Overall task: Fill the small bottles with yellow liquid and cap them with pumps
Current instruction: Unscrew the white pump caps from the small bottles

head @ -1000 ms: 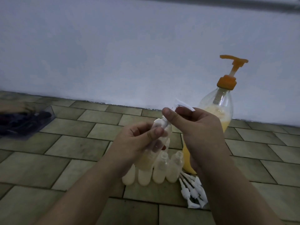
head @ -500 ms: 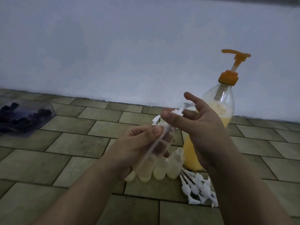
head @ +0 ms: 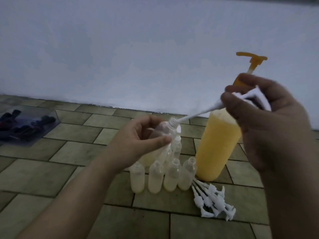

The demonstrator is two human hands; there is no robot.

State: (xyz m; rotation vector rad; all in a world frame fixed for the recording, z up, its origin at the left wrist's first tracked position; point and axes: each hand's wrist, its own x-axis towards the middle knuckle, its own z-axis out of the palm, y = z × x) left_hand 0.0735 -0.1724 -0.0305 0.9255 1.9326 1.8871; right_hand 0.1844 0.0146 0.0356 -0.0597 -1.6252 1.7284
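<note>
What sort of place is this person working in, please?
Probably a bare floor at home, not a workshop: the bottles and pumps sit directly on floor tiles beside a plain wall.

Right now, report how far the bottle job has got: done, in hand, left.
Done: the row of small bottles on the floor holds yellow liquid, uncapped. In hand: the left hand grips a filled bottle, and the right hand holds a white pump with its tube tip at the neck. Left: seating it, then capping the rest from the pump pile.
</note>
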